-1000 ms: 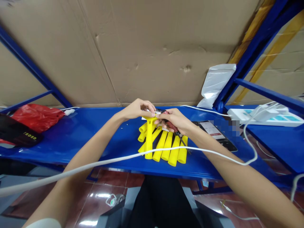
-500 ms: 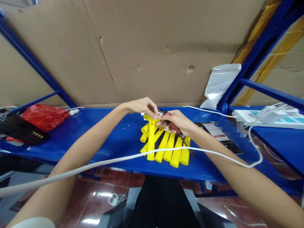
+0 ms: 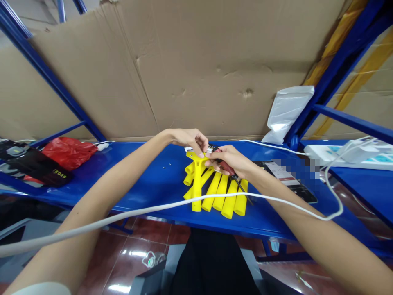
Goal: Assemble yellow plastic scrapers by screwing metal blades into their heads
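Observation:
A yellow T-shaped plastic handle [image 3: 197,188] points its stem toward me, above other yellow handles. My left hand [image 3: 195,141] is closed, thumb and fingertips pinching at its crosspiece; any small part between them is hidden. My right hand [image 3: 230,159] wraps a screwdriver [image 3: 226,168] with a dark red grip, its shaft slanting down to the right. The right thumb and forefinger meet the crosspiece's right end beside the left fingertips. Several yellow handles [image 3: 229,205] lie fanned out beneath and to the right. Two tiny pale pieces [image 3: 164,167], perhaps screws, lie left of them.
A white cable [image 3: 147,209] crosses in front of both forearms. On the blue table [image 3: 147,176] are a red plastic bag [image 3: 69,152], a black pouch [image 3: 37,166], a phone [image 3: 302,192] and a white power strip [image 3: 325,153]. Cardboard [image 3: 199,73] walls the back.
The view has shifted slightly, moving the whole scene a little right and down. Both hands stay at the yellow handle's crosspiece, the left fingers slightly more curled. The screwdriver remains in my right hand.

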Tool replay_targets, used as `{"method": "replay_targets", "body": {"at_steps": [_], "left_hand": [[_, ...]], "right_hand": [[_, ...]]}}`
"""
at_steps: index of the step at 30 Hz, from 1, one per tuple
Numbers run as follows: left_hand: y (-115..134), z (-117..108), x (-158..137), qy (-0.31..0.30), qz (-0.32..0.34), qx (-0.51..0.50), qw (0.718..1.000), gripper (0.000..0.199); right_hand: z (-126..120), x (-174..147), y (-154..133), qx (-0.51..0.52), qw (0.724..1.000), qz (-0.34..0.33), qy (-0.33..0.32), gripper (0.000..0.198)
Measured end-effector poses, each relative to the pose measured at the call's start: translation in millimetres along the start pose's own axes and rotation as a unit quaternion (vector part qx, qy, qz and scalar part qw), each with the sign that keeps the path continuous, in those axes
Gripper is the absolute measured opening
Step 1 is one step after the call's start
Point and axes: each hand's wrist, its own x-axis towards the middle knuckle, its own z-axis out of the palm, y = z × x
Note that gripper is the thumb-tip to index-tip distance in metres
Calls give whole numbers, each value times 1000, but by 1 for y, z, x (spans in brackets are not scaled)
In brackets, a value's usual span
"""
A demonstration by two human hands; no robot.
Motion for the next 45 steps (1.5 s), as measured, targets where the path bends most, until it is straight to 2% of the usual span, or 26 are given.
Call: {"method": "replay_targets", "body": {"at_steps": [4,9,12,14,16,17,18,20,22,24,27,29,30,34,38,43,45], "left_hand": [[5,-5,8,-50,-17,40,998,26],[20,-5,17,-28,-2,76,997,33],[26,-7,12,-40,8,96,995,30],[25,-6,0,-11,42,104,994,28],[22,4,-15,82,99,116,985,31],[20,13,-24,165,131,131,969,31],[17,25,-33,270,161,156,936,30],[13,56,-49,473,190,210,835,28],[10,89,-61,558,180,259,767,28],[9,117,-67,557,161,336,743,38],[11,141,-62,514,83,414,747,59],[13,146,-54,488,46,415,766,62],[14,147,-49,486,50,392,779,62],[18,149,-34,503,146,229,820,67],[22,158,-25,469,170,139,856,67],[26,171,-17,450,235,48,860,58],[27,178,-20,438,256,-36,861,57]], "right_hand": [[-3,2,4,-10,1000,4,-14,26],[-3,1,2,-32,999,13,-32,28],[-2,-1,-2,-1,1000,10,-19,28],[-3,-2,-5,32,999,-3,-8,28],[-4,-4,-9,51,998,-24,6,28],[-4,-4,-11,57,998,-35,15,27],[-5,-5,-13,64,996,-47,29,27],[-5,-7,-18,85,992,-68,59,26],[-4,-8,-23,109,987,-87,86,30],[-4,-10,-26,116,983,-101,98,34],[-2,-12,-29,108,982,-120,101,36],[-2,-14,-31,100,981,-128,102,36],[-2,-15,-33,96,981,-132,104,37],[-4,-24,-44,75,979,-158,106,36],[-4,-45,-60,30,980,-166,101,37],[-8,-82,-71,-89,980,-143,109,50],[-14,-101,-71,-162,969,-145,118,52]]}}
